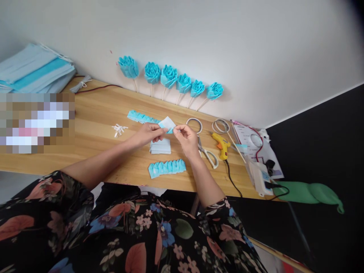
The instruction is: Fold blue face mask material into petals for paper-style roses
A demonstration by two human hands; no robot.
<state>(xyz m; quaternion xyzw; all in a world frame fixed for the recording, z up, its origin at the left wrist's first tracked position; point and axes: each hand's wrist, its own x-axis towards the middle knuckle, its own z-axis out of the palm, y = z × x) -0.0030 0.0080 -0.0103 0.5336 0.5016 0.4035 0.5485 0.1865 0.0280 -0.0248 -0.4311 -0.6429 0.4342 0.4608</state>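
Observation:
Between my two hands, above the middle of the wooden table (99, 102), is a small blue-and-white fabric piece (167, 122), partly folded. My left hand (149, 133) pinches its left lower edge. The fingertips of my right hand (186, 138) pinch the opposite corner. Just below lies a stack of pale blue fabric squares (160, 147), its top partly covered by my left hand. A row of folded blue petals (167, 167) lies nearer the table's front edge. Behind my left hand stretches another blue petal row (142, 116), its right end hidden.
Several blue fabric roses (169, 76) on sticks lean against the wall. To the right are tape rolls (194, 125), scissors (210, 156) and a yellow glue gun (221, 146) with a black cord. Small white pieces (119, 129) lie left; face masks (34, 68) are piled far left.

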